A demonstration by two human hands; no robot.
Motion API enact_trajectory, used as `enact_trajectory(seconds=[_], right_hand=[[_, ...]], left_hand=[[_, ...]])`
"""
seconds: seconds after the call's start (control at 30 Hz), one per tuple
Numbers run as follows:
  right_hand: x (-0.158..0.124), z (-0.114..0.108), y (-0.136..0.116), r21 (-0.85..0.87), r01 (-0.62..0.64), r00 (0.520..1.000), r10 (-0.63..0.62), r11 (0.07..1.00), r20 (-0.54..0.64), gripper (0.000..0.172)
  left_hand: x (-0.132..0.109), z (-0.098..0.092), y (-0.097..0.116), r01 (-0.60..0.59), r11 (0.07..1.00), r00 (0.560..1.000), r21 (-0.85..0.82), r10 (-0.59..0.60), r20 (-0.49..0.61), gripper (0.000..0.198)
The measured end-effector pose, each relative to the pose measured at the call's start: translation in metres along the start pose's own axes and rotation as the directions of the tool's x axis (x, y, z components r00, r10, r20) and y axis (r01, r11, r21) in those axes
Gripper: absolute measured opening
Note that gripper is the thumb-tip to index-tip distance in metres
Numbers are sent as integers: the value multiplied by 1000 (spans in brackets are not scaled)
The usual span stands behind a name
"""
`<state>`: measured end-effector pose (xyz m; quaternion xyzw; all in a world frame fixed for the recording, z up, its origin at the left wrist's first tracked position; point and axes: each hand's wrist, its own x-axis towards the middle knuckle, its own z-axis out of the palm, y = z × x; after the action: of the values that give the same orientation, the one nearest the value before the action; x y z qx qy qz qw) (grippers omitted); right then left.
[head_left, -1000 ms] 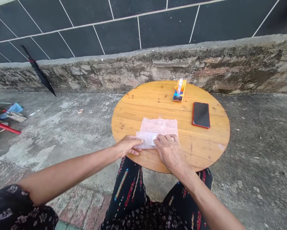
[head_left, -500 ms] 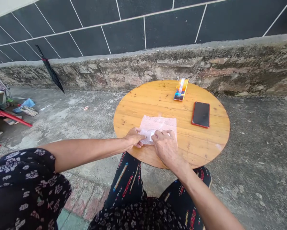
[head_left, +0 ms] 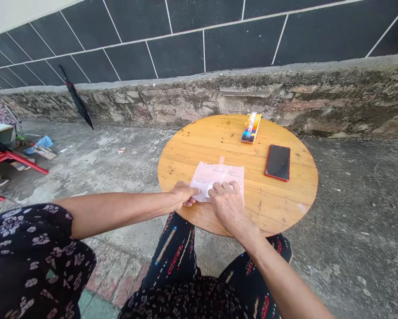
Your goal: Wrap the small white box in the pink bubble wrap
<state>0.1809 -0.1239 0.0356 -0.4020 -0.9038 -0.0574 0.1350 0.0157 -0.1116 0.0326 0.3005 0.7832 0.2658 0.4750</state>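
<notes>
A pinkish, see-through sheet that looks like bubble wrap (head_left: 224, 170) lies on the round wooden table (head_left: 179, 155), its near edge folded over. My left hand (head_left: 184, 194) pinches the left corner of this fold between thumb and fingers. On the folded part sits a small white object (head_left: 208, 189), partly covered, its kind too small to make out. Curled over that object and the sheet are the fingers of my right hand (head_left: 227, 201). A pink strip (head_left: 222, 160) pokes out past the sheet's far edge.
A yellow and blue tape dispenser (head_left: 251, 127) stands near the table's far edge. A phone in a red case (head_left: 278, 162) lies to the right. Behind is a stone-based wall (head_left: 185, 99) with a leaning black umbrella (head_left: 76, 97). At far left is a red chair (head_left: 6, 157).
The sheet lies flatter at its left side, with my left hand slightly lower and further left. My right hand has shifted slightly left. The camera view has tilted a little.
</notes>
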Motion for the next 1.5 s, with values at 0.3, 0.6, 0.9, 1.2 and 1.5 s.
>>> enact_trajectory(seconds=[0.3,0.6,0.9,1.2,1.5], right_hand=[[1,0,1,2,4,1000,-4,1000,11,17],[0,-2,0,5,-5,999,4,1000,49,19],[3,-3,1,31,-15,996,12,999,85,19],[0,-2,2,27,7,999,-8,1000,51,19],[0,-4,3,176,-70,998,70,982,6,14]], left_hand=[[-2,4,-2,-125,989,991,-78,129,44,10],[-9,10,5,-241,965,963,-109,251,100,5],[-12,10,8,-272,954,947,-129,289,143,8],[-13,12,7,-330,930,923,-163,354,154,6],[-24,8,10,-444,887,861,-130,462,212,9]])
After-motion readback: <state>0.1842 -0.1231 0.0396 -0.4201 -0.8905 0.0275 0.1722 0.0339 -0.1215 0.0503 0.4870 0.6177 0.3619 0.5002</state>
